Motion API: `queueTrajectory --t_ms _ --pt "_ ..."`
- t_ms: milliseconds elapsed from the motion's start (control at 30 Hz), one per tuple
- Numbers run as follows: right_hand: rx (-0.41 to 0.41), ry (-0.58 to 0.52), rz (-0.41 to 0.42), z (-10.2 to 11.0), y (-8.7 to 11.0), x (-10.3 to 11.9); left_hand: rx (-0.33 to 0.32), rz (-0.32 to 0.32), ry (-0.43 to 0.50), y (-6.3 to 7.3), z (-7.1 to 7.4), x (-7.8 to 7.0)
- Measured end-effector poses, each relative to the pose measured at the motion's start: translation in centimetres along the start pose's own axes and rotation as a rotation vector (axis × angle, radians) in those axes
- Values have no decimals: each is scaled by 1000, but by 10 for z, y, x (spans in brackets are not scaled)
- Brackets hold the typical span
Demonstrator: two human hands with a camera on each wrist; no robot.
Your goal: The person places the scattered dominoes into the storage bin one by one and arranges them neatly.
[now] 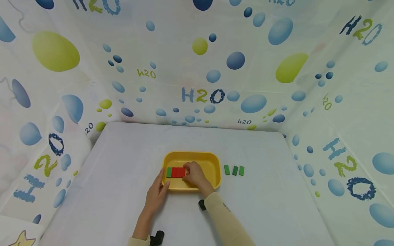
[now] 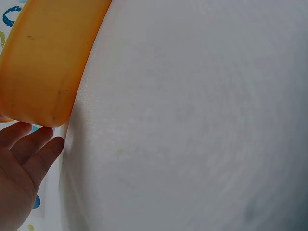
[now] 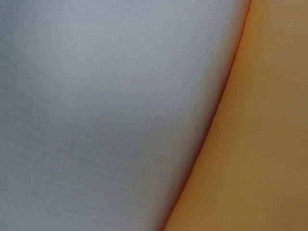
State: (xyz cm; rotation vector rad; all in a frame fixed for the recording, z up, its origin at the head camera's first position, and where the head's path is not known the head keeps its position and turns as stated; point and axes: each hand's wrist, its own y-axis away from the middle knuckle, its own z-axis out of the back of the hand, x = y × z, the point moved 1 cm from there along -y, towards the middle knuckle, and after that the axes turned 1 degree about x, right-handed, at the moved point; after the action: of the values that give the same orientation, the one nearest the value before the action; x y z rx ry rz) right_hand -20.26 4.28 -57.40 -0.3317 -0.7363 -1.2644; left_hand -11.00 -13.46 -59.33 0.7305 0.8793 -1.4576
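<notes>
A yellow plastic tray (image 1: 198, 154) stands on the white-covered table. Inside it lies a row of flat tiles, with a green tile (image 1: 169, 172) at the left end and red tiles (image 1: 176, 172) beside it. My right hand (image 1: 194, 174) reaches into the tray and pinches the red tile at the row's right end between thumb and fingers, partly covering it. At the tray's left end, my left hand (image 1: 156, 194) touches the outside with fairly straight fingers; the left wrist view shows these fingertips (image 2: 44, 132) against the tray wall (image 2: 53, 62). The right wrist view shows no hand, only cloth and tray wall (image 3: 260, 144).
To the right of the tray, three small green tiles lie on the table: one on the left (image 1: 226, 169), a darker middle tile (image 1: 235, 170) and one on the right (image 1: 241, 171). A curtain (image 1: 197, 68) printed with blue and green drops surrounds the table.
</notes>
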Motion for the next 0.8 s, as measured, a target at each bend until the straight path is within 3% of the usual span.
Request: queueTrajectory --t_ms 300,800 --pt "-6 -37 17 2 4 0 5 2 5 0 0 0" --pt "-112 -75 106 24 29 1 1 -8 -7 1 1 -3"
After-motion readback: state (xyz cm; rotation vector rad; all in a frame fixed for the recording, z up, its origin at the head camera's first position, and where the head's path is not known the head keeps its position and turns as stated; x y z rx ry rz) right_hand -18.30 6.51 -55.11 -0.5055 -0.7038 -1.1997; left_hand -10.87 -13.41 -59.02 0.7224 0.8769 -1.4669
